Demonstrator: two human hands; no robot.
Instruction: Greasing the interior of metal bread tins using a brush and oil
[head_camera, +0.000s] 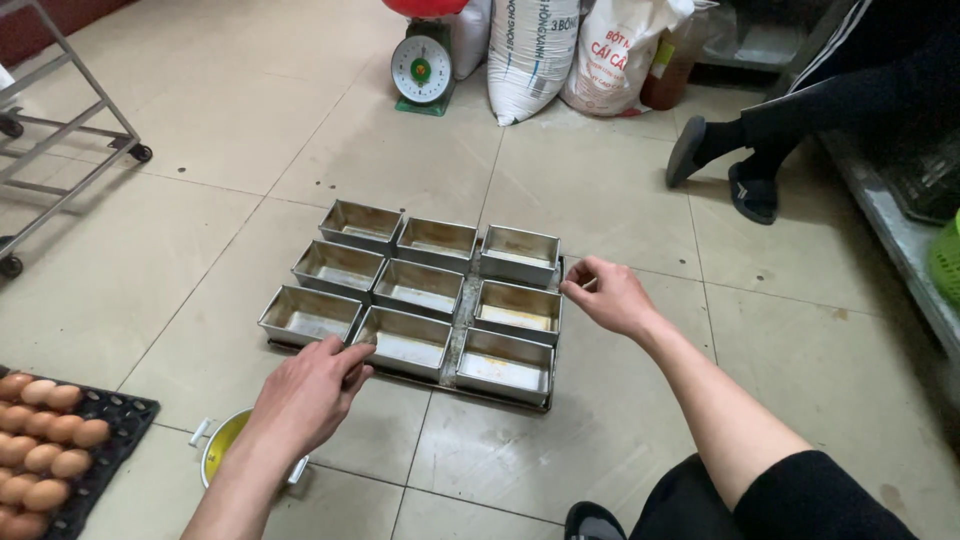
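Nine empty loaf tins (415, 297) sit in three rows on a baking tray (452, 383) on the floor. Your left hand (305, 395) pinches the tray's near edge; your right hand (612, 296) pinches its far-right edge. Nothing is lifted yet.

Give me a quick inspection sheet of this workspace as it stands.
Surface: beige tiled floor, scuffed and stained.
Job's things: nine rectangular metal loaf tins in three rows on a flat dark baking tray.
Clutter: black tray of brown eggs; small metal pot with yellow contents.
Hands: left hand at the tray's near edge; right hand at its far right edge, fingers pinched.
Cables: nothing seen.
Surroundings: green dial scale, white sacks, wheeled metal rack, another person's dark-socked feet.
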